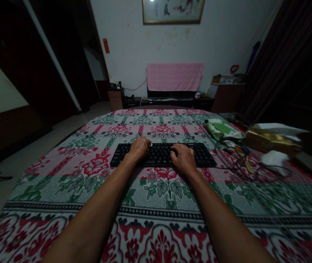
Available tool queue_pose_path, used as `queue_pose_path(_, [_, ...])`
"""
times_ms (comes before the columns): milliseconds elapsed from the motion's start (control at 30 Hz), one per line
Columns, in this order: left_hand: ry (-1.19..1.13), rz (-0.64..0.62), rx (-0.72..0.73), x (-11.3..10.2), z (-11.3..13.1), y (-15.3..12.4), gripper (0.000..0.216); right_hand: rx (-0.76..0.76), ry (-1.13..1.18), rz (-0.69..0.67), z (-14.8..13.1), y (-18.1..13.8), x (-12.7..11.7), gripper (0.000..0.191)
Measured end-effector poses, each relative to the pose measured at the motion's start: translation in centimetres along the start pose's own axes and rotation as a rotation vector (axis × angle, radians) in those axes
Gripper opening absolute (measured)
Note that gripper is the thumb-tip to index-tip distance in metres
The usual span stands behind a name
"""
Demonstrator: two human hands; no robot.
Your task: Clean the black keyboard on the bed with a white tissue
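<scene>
So you've got the black computer keyboard (160, 155) lying crosswise in front of you on a red, green and white floral tablecloth (156, 202). Your left hand (139, 148) is over its left half, fingers bunched, with a small white bit (150, 144) right by the fingertips; honestly can't tell if you're pinching it. Your right hand (183, 157) is on the right half, loosely open, fingers bent. Off to the right there's a tangle of black cable (251, 179), a green-and-white soft pack (221, 128) and a gold box (271, 140).
</scene>
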State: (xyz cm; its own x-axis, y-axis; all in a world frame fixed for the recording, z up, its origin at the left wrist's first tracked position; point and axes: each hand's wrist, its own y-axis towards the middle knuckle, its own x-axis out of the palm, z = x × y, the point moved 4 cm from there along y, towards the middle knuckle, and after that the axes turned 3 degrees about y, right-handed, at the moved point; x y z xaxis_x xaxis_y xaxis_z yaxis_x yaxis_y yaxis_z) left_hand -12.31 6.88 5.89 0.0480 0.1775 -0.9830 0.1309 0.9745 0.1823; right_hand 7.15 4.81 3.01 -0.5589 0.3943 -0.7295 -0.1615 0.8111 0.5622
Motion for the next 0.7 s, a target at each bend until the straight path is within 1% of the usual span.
queue_pose_path(133, [-0.004,0.010,-0.062,0.0,-0.8,-1.4,0.040,0.002,0.005,-0.012,0.1,0.0,0.1,0.020])
queue_pose_path(300, [-0.030,0.060,-0.109,0.1,-0.3,-2.7,0.039,-0.004,0.013,-0.010,0.2,-0.1,0.1,0.020])
queue_pose_path(367, [-0.047,0.071,-0.085,0.3,0.2,-3.0,0.038,-0.006,0.015,-0.008,0.2,-0.1,0.1,0.020])
queue_pose_path(600, [-0.102,0.124,0.083,1.6,2.3,-3.3,0.034,0.001,0.002,0.009,0.4,-0.1,0.4,0.021])
queue_pose_path(667, [-0.103,0.127,0.092,1.6,2.3,-3.2,0.035,-0.003,0.001,0.009,0.4,-0.1,0.4,0.020])
queue_pose_path(700, [-0.095,0.130,0.071,1.5,2.1,-3.1,0.035,-0.005,0.000,0.010,0.4,-0.1,0.4,0.020])
